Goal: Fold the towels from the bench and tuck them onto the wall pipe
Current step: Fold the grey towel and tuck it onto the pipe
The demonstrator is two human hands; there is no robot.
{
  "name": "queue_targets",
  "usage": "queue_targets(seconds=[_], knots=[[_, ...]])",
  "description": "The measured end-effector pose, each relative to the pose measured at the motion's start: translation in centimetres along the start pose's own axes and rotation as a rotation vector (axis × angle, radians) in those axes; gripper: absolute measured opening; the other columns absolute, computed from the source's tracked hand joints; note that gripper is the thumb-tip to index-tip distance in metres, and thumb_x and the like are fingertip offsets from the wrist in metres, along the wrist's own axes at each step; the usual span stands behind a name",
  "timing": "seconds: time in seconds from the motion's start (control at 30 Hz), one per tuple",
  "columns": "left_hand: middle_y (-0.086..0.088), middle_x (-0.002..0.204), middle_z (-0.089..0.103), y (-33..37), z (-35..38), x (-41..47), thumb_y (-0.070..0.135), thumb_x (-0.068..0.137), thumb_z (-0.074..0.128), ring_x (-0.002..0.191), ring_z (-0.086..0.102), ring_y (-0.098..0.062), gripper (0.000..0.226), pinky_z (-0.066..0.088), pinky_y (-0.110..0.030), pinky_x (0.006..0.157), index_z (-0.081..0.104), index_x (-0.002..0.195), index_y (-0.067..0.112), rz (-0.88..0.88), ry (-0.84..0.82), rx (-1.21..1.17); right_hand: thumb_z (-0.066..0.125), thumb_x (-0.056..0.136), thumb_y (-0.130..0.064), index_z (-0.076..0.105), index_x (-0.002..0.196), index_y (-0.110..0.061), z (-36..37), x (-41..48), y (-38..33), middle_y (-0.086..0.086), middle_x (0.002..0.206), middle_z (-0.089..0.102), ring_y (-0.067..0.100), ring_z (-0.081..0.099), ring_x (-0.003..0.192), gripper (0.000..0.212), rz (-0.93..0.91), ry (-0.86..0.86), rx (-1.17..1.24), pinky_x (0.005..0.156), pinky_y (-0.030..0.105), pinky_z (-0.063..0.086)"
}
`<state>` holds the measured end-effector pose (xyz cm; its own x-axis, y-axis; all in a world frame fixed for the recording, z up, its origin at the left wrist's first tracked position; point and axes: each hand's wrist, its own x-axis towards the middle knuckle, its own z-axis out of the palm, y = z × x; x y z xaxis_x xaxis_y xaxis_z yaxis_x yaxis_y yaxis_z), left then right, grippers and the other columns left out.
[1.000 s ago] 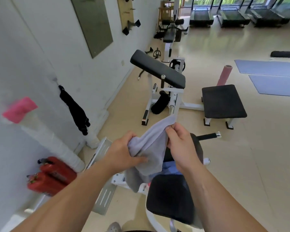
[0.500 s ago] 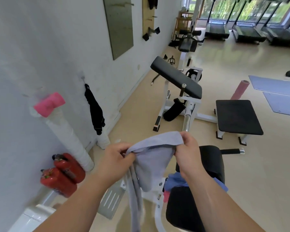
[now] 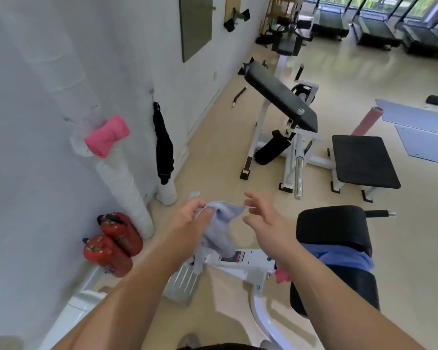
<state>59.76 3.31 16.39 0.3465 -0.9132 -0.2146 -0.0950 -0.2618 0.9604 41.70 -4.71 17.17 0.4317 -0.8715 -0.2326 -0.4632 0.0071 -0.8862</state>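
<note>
My left hand (image 3: 191, 221) grips a bunched grey towel (image 3: 219, 229) that hangs down from its fingers. Just to the right, my right hand (image 3: 259, 219) is open with spread fingers, apart from the cloth. A blue towel (image 3: 339, 257) and a pink towel (image 3: 281, 276) lie on the black padded bench (image 3: 334, 228) at the lower right. On the left wall runs a white wrapped pipe (image 3: 122, 183), with a rolled pink towel (image 3: 106, 136) tucked behind it.
Two red fire extinguishers (image 3: 111, 245) lie by the pipe's foot. A black cloth (image 3: 163, 147) hangs from a wall hook. A white-framed curl bench (image 3: 281, 102) and a black flat bench (image 3: 362, 160) stand ahead. Grey mats (image 3: 420, 125) lie on the floor at far right.
My right hand let go of the grey towel and opened. The left hand gathered the towel into a bunch. The view swung left toward the wall pipe.
</note>
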Motion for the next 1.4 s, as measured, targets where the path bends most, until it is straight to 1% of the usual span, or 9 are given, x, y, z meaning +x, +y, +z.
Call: queue_targets(seconds=[0.1, 0.2, 0.33, 0.5, 0.63, 0.8, 0.93, 1.17, 1.4], knots=[[-0.022, 0.069, 0.063, 0.3, -2.0, -0.9, 0.029, 0.102, 0.057, 0.059, 0.055, -0.027, 0.021, 0.044, -0.029, 0.055, 0.066, 0.084, 0.022, 0.066, -0.033, 0.010, 0.064, 0.096, -0.027, 0.046, 0.145, -0.037, 3.7, -0.1, -1.1, -0.024, 0.141, 0.048, -0.010, 0.040, 0.129, 0.054, -0.220, -0.139, -0.182, 0.104, 0.012, 0.033], [-0.028, 0.075, 0.069, 0.1, -4.4, -1.7, 0.027, 0.101, 0.058, 0.063, 0.059, -0.022, 0.024, 0.047, -0.019, 0.060, 0.071, 0.087, 0.012, 0.104, -0.114, 0.011, 0.065, 0.096, -0.019, 0.066, 0.124, -0.026, 6.7, 0.5, -1.5, -0.020, 0.130, 0.058, -0.013, 0.044, 0.123, 0.029, -0.367, -0.134, -0.280, 0.103, 0.010, 0.032], [-0.007, 0.087, 0.073, -1.7, -8.1, -2.0, 0.019, 0.101, 0.058, 0.080, 0.065, -0.011, 0.022, 0.050, -0.022, 0.074, 0.078, 0.092, 0.017, 0.141, -0.107, 0.037, 0.066, 0.090, -0.031, 0.067, 0.095, -0.022, 9.0, 0.8, -2.5, -0.004, 0.097, 0.067, 0.015, 0.058, 0.098, 0.010, -0.297, -0.174, -0.232, 0.085, 0.035, 0.049], [0.009, 0.093, 0.065, -4.5, -11.6, -2.0, 0.014, 0.100, 0.060, 0.094, 0.060, 0.000, 0.020, 0.041, -0.007, 0.080, 0.071, 0.086, 0.023, 0.199, 0.069, 0.179, 0.067, 0.094, -0.028, 0.054, 0.082, -0.013, 11.1, 0.8, -3.6, -0.004, 0.069, 0.052, 0.009, 0.047, 0.062, 0.023, -0.252, -0.212, -0.204, 0.056, 0.027, 0.040], [0.004, 0.072, 0.059, -6.3, -12.6, -1.7, 0.022, 0.104, 0.054, 0.069, 0.050, -0.005, 0.029, 0.040, -0.023, 0.068, 0.063, 0.076, 0.022, 0.088, 0.072, 0.097, 0.058, 0.098, -0.041, 0.052, 0.084, -0.029, 12.3, 0.8, -4.0, -0.011, 0.073, 0.056, 0.006, 0.049, 0.066, 0.019, -0.276, -0.251, -0.307, 0.061, 0.026, 0.042], [0.018, 0.063, 0.051, -7.4, -11.7, -1.5, 0.018, 0.103, 0.055, 0.062, 0.045, 0.001, 0.031, 0.037, -0.013, 0.060, 0.055, 0.073, 0.024, 0.078, -0.016, 0.104, 0.038, 0.100, -0.036, 0.051, 0.078, -0.019, 12.1, 1.5, -3.3, -0.002, 0.073, 0.053, 0.021, 0.048, 0.072, 0.031, -0.358, -0.188, -0.593, 0.068, 0.043, 0.044], [0.006, 0.068, 0.060, -8.9, -11.7, -0.9, 0.012, 0.095, 0.065, 0.061, 0.049, -0.001, 0.013, 0.041, -0.015, 0.059, 0.067, 0.084, 0.018, 0.059, -0.119, 0.170, 0.046, 0.104, -0.030, 0.056, 0.089, -0.020, 11.2, 1.6, -1.8, -0.004, 0.078, 0.058, 0.017, 0.051, 0.074, 0.020, -0.310, -0.059, -0.586, 0.065, 0.034, 0.041], [0.001, 0.065, 0.064, -12.6, -12.7, 0.7, 0.002, 0.081, 0.057, 0.066, 0.058, -0.022, 0.022, 0.045, -0.032, 0.059, 0.060, 0.070, 0.021, -0.063, 0.185, 0.534, 0.048, 0.103, -0.031, 0.056, 0.091, -0.027, 9.0, 1.4, -0.7, -0.008, 0.073, 0.058, 0.015, 0.055, 0.073, 0.015, -0.187, 0.120, -0.439, 0.065, 0.031, 0.042], [0.002, 0.089, 0.070, -14.7, -13.7, 0.7, 0.005, 0.094, 0.056, 0.092, 0.063, -0.023, 0.022, 0.050, -0.032, 0.082, 0.075, 0.090, 0.016, -0.255, 0.435, 0.299, 0.055, 0.098, -0.033, 0.063, 0.086, -0.028, 4.8, 2.9, -0.4, -0.009, 0.078, 0.062, 0.017, 0.059, 0.076, 0.016, -0.075, 0.142, -0.396, 0.064, 0.032, 0.049]])
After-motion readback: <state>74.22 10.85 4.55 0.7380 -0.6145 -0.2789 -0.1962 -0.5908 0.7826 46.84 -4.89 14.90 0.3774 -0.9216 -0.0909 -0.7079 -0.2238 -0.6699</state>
